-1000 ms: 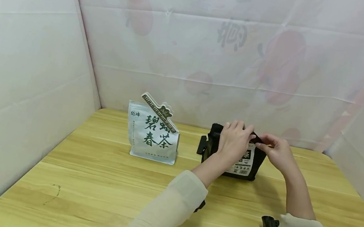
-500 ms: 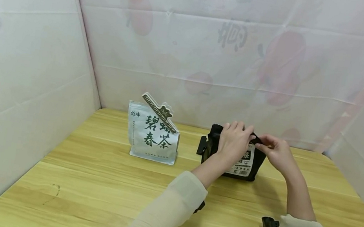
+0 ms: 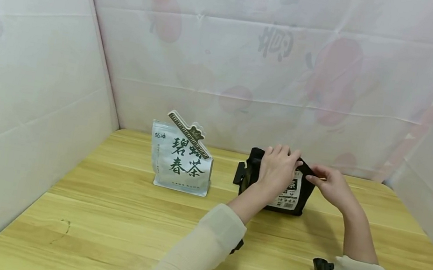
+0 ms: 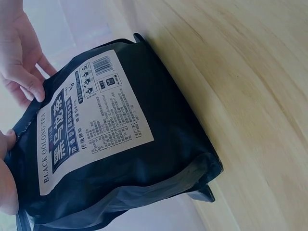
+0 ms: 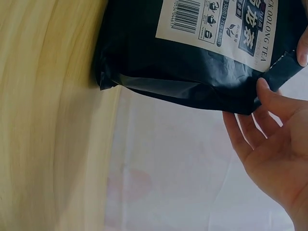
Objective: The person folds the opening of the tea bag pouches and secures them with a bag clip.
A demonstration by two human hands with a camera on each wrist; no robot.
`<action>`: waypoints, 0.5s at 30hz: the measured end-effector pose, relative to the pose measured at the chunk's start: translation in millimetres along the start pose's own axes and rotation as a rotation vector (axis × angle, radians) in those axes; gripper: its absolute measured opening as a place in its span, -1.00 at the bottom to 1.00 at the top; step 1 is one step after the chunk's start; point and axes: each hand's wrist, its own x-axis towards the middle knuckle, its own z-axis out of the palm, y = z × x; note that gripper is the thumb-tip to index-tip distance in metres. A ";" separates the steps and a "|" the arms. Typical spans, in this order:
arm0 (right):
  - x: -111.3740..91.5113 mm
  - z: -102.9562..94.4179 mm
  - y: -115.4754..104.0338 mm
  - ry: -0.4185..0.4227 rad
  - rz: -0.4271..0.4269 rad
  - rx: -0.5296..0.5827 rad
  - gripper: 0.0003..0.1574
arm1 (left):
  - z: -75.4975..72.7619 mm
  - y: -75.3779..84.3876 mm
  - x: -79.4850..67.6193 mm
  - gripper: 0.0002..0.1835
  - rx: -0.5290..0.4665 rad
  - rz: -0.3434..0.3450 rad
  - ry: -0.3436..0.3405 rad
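Observation:
A black bag of oolong tea (image 3: 303, 200) with a pale printed label stands upright on the table. My left hand (image 3: 276, 170) grips its folded top edge from the front, covering part of the label. At the upper right corner, my right hand (image 3: 332, 187) pinches the bag, the thumb in front and the other fingers behind. The right wrist view shows that thumb (image 5: 274, 98) pressing close to the folded top strip. In the left wrist view the label (image 4: 96, 115) reads "Black Oolong Tea".
To the left stands a silvery tea pouch (image 3: 180, 174) with a long decorated clip (image 3: 188, 134) set slantwise across its top corner. A small black piece (image 3: 240, 173) is beside the black bag's left side. Pale printed cloth (image 3: 228, 61) walls the table (image 3: 120, 233).
My right hand has shifted slightly right and down at the bag's upper corner. My left hand keeps its grip on the top, and the silvery pouch stays put.

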 end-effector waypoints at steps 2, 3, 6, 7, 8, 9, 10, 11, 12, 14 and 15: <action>-0.1 -0.2 -0.1 0.006 0.000 -0.003 -0.74 | 0.6 0.0 0.2 -0.76 -0.001 -0.002 0.010; 0.1 -0.3 -0.1 0.011 -0.002 -0.004 -0.74 | 0.9 0.1 0.4 -0.76 -0.002 -0.003 0.012; 0.3 -1.1 0.5 0.026 -0.013 -0.009 -0.76 | 1.4 0.6 0.8 -0.76 -0.002 -0.008 0.012; 0.3 -1.4 1.0 0.032 -0.016 -0.014 -0.77 | 1.5 0.7 0.9 -0.76 -0.003 -0.010 0.013; 0.2 -1.8 1.3 0.037 -0.021 -0.017 -0.78 | 1.6 0.8 0.9 -0.76 -0.006 -0.011 0.013; 0.0 -2.2 1.7 0.040 -0.026 -0.020 -0.78 | 1.5 0.9 1.0 -0.77 -0.008 -0.013 0.014; -0.2 -2.6 2.0 0.045 -0.029 -0.023 -0.79 | 1.5 1.0 1.0 -0.77 -0.010 -0.014 0.015; -0.4 -2.8 2.1 0.047 -0.034 -0.024 -0.80 | 1.4 1.0 0.9 -0.77 -0.008 -0.014 0.017; -0.6 -2.7 2.5 0.053 -0.034 -0.024 -0.81 | 1.2 1.0 0.7 -0.77 -0.008 -0.015 0.019; -0.9 -2.8 2.7 0.055 -0.037 -0.022 -0.81 | 0.9 1.0 0.5 -0.77 -0.007 -0.016 0.026; -1.1 -2.8 2.6 0.057 -0.037 -0.020 -0.81 | 0.9 1.0 0.4 -0.77 -0.005 -0.015 0.031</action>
